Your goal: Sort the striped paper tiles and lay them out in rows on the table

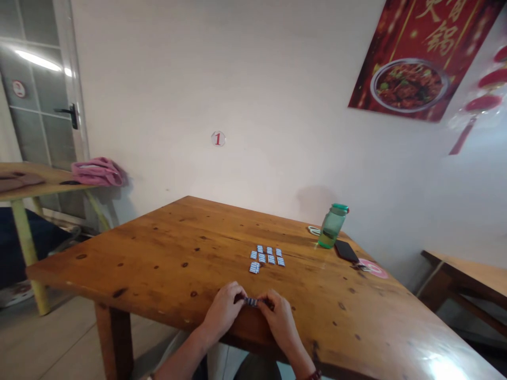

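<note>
Near the front edge of the wooden table (158, 253), my left hand (226, 309) and my right hand (280, 316) face each other. Between them is a small dark-and-white striped piece (251, 302), pinched at its left end by my left fingers and at its right end by my right fingers. What kind of thing it is I cannot make out. Farther in on the tabletop lie several small blue-and-white pieces (271, 259) in loose rows. Closest to my hands, a few of these pieces (254, 267) overlap in a small pile.
A green bottle (332, 227) stands at the back right, beside a white cable (314, 230) and a black phone (346, 250). Keys (360, 267) lie on a pink disc (374, 269). Another table (51, 177) at left holds pink cloth (98, 171). A wall is behind.
</note>
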`<state>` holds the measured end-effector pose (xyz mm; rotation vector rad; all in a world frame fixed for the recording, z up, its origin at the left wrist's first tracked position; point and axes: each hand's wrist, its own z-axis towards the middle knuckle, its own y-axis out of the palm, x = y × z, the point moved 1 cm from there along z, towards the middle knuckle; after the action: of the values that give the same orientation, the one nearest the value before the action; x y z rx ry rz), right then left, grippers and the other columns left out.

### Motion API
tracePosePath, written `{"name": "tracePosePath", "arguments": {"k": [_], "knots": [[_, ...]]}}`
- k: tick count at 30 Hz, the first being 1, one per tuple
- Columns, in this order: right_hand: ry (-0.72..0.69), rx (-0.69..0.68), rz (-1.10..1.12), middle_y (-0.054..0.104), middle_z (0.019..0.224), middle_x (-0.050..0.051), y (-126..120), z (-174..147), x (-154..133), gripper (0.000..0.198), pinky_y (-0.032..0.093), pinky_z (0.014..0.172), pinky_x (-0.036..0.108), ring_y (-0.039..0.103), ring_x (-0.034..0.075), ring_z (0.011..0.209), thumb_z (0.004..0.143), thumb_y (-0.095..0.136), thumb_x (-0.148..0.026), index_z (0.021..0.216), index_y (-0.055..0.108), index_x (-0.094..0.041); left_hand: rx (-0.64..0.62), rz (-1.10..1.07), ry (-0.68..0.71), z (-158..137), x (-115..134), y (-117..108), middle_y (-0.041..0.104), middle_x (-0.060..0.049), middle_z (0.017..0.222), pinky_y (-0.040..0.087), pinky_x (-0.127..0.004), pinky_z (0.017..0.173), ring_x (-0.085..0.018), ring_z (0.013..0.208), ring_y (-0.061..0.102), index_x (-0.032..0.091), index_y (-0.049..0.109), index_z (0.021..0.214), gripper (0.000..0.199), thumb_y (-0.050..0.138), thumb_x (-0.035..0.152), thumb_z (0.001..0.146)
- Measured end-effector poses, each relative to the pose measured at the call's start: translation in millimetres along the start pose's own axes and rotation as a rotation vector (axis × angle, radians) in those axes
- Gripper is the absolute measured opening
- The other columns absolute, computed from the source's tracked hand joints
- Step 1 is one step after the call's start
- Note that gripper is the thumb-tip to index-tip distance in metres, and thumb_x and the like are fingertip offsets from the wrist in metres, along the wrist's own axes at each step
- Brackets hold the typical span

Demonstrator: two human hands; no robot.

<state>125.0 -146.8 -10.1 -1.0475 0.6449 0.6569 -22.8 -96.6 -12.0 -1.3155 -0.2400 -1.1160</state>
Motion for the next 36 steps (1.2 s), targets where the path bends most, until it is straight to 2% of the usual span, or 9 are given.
{"name": "tracePosePath", "arguments": {"k": [8,19,36], "knots": [[-0.012,-0.021,-0.024,0.061,0.066,0.002,-0.1,-0.8,-4.9,0.011,0.036,0.06,0.023,0.054,0.016,0.064,0.072,0.051,-0.018,0.066,0.061,-0.017,0.001,0.051,0.003,-0.3,-0.8,2.0,0.06,-0.003,0.078,0.039,-0.026,0.076,-0.016,0.08,0.054,0.017,0.06,0.071,0.019,0.044,0.007,0.068],[-0.008,-0.035,-0.03,0.061,0.068,0.003,0.5,-0.9,-2.5,0.013,0.036,0.061,0.023,0.055,0.016,0.065,0.073,0.049,-0.019,0.067,0.061,-0.017,0.039,-0.082,0.01,-0.9,-0.2,-2.1,0.058,-0.001,0.072,0.04,-0.025,0.069,-0.015,0.071,0.055,0.017,0.06,0.068,0.011,0.05,0.012,0.068],[-0.012,-0.037,-0.038,0.062,0.07,0.003,2.1,-0.6,-1.7,0.009,0.037,0.061,0.024,0.055,0.017,0.066,0.073,0.052,-0.018,0.069,0.06,-0.017,-0.007,0.027,0.004,-0.3,-2.8,3.4,0.06,-0.003,0.077,0.04,-0.026,0.073,-0.016,0.078,0.056,0.016,0.061,0.07,0.016,0.047,0.01,0.07]]}}
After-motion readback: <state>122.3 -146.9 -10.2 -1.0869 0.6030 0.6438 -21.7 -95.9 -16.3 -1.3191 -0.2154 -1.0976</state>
